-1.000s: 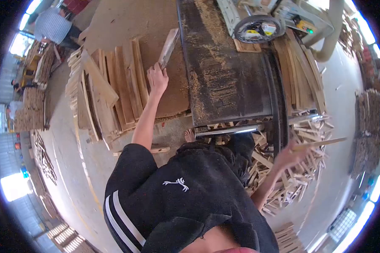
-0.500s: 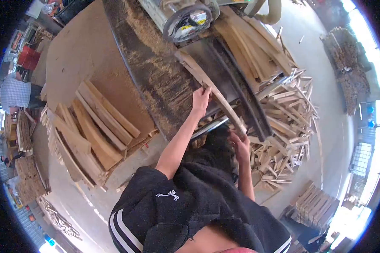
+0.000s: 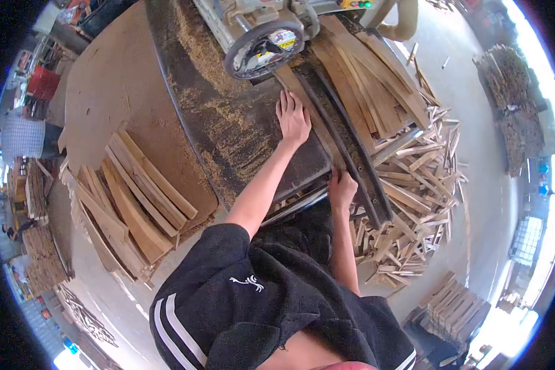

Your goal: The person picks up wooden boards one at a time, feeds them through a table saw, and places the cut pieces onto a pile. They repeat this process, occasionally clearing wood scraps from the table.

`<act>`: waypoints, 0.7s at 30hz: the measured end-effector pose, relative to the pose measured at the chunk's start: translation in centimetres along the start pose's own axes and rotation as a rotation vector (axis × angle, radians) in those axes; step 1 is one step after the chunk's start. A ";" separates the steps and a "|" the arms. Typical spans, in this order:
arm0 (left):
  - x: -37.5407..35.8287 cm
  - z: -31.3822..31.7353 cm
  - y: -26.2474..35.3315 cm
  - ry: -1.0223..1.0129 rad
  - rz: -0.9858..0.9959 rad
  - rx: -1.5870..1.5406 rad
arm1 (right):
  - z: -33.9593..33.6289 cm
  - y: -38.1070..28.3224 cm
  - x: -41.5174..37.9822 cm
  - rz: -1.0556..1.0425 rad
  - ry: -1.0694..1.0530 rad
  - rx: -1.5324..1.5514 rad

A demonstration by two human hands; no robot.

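Observation:
A long wooden board (image 3: 317,126) lies along the dark metal fence (image 3: 351,154) on the sawdust-covered machine table (image 3: 228,117). Its far end reaches the saw machine with a round guard (image 3: 266,49). My left hand (image 3: 295,118) rests flat with spread fingers against the board's left side, partway along it. At the near end of the board, by the table's front edge, my right hand (image 3: 343,186) is closed on it.
Curved boards (image 3: 139,194) are stacked at the left, and more boards (image 3: 370,80) lie beyond the fence. Offcuts (image 3: 413,203) are heaped on the floor at the right. A person in a checked shirt (image 3: 23,139) stands at the far left.
The board has moved from a slanted position over the table to lying along the fence, its far end now at the machine. My left hand has gone from gripping it to lying flat.

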State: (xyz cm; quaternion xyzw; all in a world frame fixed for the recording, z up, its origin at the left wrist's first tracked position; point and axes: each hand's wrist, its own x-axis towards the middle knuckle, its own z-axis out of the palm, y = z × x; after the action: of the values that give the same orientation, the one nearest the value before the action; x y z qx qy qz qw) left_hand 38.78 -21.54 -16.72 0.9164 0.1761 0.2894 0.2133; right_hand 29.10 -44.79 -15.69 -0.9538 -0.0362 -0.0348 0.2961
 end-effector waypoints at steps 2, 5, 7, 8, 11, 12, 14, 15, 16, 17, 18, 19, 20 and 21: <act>2.2 -0.9 -1.8 -0.060 -0.004 -0.013 | -0.4 -3.0 1.8 -0.020 0.002 -0.019; 4.3 -5.8 -5.5 -0.342 0.010 -0.102 | 2.2 -5.0 4.1 -0.156 0.067 -0.142; 2.2 -10.5 -9.8 -0.132 -0.090 -0.052 | 2.9 -9.0 5.5 -0.107 0.016 -0.182; 1.0 -13.2 -11.5 0.048 -0.081 -0.055 | 2.8 -9.8 5.1 -0.161 0.097 -0.096; -3.9 -24.6 -16.4 0.178 -0.389 0.432 | 3.6 -9.3 5.5 -0.207 0.137 -0.054; -6.7 -26.9 -19.3 0.233 -0.434 0.556 | 3.9 -8.7 5.5 -0.242 0.132 -0.116; -12.0 -31.7 -22.3 0.121 -0.656 0.775 | 4.6 -7.9 6.4 -0.293 0.127 -0.186; -13.5 -32.8 -22.9 0.128 -0.664 0.774 | 5.0 -8.0 6.8 -0.275 0.122 -0.188; -14.9 -33.4 -23.4 0.129 -0.736 0.754 | 5.3 -8.0 6.9 -0.245 0.118 -0.192; -16.1 -33.4 -23.6 0.124 -0.803 0.727 | 5.3 -7.9 6.8 -0.236 0.124 -0.198; -16.6 -32.6 -23.8 0.125 -0.793 0.721 | 5.7 -8.1 7.4 -0.206 0.077 -0.119; -16.6 -31.6 -24.2 0.139 -0.765 0.706 | 6.6 -8.6 8.4 -0.180 0.035 -0.029; -16.7 -30.7 -24.3 0.148 -0.741 0.692 | 7.3 -9.1 9.3 -0.179 0.045 -0.023; -17.0 -30.0 -23.9 0.147 -0.738 0.691 | 8.1 -9.0 9.9 -0.181 0.042 -0.033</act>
State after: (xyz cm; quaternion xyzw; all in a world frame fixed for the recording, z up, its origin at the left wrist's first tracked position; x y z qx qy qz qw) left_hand 2.75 -0.26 -14.02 0.7873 0.5880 0.1835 -0.0270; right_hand 38.54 -32.38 -16.40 -0.9504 -0.1155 -0.0822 0.2769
